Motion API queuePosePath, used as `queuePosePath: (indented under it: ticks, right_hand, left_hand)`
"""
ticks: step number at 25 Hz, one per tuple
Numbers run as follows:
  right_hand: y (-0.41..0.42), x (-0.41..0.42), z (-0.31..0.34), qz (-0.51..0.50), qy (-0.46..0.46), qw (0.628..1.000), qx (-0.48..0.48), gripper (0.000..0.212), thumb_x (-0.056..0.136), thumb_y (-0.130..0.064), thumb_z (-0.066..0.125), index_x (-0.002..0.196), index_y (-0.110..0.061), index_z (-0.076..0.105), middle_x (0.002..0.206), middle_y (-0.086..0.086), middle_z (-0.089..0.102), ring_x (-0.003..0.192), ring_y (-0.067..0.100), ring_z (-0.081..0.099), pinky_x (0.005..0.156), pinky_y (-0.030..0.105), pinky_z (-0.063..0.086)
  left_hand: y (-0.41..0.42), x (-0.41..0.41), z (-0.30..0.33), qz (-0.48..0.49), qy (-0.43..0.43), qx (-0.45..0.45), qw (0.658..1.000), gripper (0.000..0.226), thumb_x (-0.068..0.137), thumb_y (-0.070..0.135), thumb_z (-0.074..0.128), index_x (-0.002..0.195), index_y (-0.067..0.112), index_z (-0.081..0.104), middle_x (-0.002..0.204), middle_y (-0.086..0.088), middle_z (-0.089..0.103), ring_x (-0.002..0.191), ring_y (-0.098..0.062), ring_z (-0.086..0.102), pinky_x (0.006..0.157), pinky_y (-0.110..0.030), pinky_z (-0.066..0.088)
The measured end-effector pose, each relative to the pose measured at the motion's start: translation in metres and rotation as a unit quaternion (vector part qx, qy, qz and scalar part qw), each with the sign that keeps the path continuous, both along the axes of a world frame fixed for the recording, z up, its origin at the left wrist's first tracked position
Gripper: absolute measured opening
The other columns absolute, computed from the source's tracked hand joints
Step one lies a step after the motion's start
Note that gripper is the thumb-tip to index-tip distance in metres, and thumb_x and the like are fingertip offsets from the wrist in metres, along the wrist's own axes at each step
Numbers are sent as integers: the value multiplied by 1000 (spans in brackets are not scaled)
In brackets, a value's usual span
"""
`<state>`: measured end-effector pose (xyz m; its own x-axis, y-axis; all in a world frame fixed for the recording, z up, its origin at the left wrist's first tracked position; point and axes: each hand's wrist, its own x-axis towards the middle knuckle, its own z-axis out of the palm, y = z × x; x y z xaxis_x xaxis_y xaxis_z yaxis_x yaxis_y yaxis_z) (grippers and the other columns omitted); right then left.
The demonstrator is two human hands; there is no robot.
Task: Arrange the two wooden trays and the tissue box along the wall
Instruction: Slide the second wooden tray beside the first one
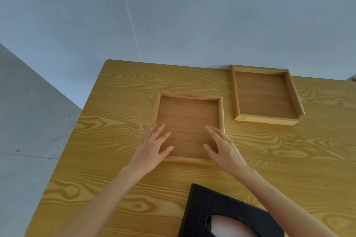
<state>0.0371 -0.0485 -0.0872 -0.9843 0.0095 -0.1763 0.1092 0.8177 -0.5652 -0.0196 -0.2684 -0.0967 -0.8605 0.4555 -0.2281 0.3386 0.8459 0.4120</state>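
We have both hands flat on the near tray (187,121), which sits mid-table, well short of the wall (173,15). Left hand (153,146) rests over the tray's near-left corner, fingers spread and extended, palm down on the tray floor and rim. Right hand (221,146) mirrors it at the near-right corner, fingers also spread, thumb angled inward. Neither hand pinches or wraps the rim; we read this as a pushing contact rather than a lifting one. Placing the palms symmetrically at the two near corners should keep the tray square as it slides away from us, so it does not rotate on the table (115,140).

The far tray (264,94) already lies with its back edge at the wall, right of the near tray and apart from it. We judge that one placed. It gives a reference line: the near tray's back edge needs to reach the same wall line, probably to the left of it.

The tissue box (221,211), black with an oval opening, sits at the near edge of the table, close to us and below the right forearm, untouched and skewed relative to the trays. We judge it the last item to move.

Risk: uneven palm pressure could skew the tray in sliding.
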Motion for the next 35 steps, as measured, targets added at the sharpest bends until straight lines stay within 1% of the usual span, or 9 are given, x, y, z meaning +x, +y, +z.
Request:
queuePosePath:
  ticks: [4,6,8,11,17,20,26,30,35]
  right_hand:
    - [-13,22,-2,66,-44,996,29,47,90,-32,50,135,-24,39,132,-1,52,120,18,48,96,33,44]
    - [-16,27,-5,60,-63,995,40,36,92,-29,47,128,-25,48,121,-2,60,110,20,56,87,34,49]
    - [-18,29,-7,42,-68,996,32,30,94,-25,44,122,-25,55,117,-3,63,104,21,60,83,36,52]
    - [-17,29,-9,34,-59,997,24,28,94,-24,43,119,-24,57,115,-2,64,103,21,60,83,37,52]
    - [-4,16,-9,8,-37,998,44,30,94,-15,42,120,-19,56,111,2,63,100,23,60,76,36,52]
    - [3,2,-10,7,-24,998,65,30,95,-15,40,121,-17,55,111,3,64,99,22,59,76,36,52]
    - [17,-28,-12,-11,-6,998,68,29,93,-12,44,118,-17,57,112,4,66,101,24,61,75,42,54]
    - [30,-49,-14,-30,2,996,78,28,94,-12,42,116,-16,58,110,4,67,98,25,61,72,38,52]
    - [45,-76,-16,-56,2,996,69,28,94,-10,41,116,-14,58,112,5,66,102,26,59,75,38,50]
  left_hand:
    - [4,23,-7,-75,-35,-21,996,52,90,42,44,137,23,36,150,5,32,139,-11,24,114,-29,21]
    - [7,28,-10,-84,-26,-17,996,44,92,33,44,133,21,43,143,3,44,134,-12,35,110,-28,28]
    - [9,29,-14,-80,-5,-10,997,37,93,26,43,130,20,49,139,2,50,131,-12,41,109,-28,33]
    - [9,28,-16,-75,1,-13,997,35,95,26,40,128,23,50,139,6,49,132,-10,40,109,-26,32]
    - [24,17,-18,-78,14,-16,997,36,95,31,38,127,26,51,138,9,51,129,-9,43,101,-25,40]
    - [37,2,-18,-82,19,-18,996,36,96,28,36,129,24,49,140,7,49,131,-10,41,103,-25,38]
    - [58,-47,-15,-95,10,-14,995,34,95,20,40,127,21,52,138,6,51,132,-10,41,104,-30,37]
    - [72,-67,-16,-97,14,-14,995,34,95,21,41,127,22,52,137,6,51,131,-9,42,102,-30,41]
    - [92,-92,-15,-92,15,-10,996,35,95,20,40,128,21,50,138,5,50,131,-11,42,104,-32,40]
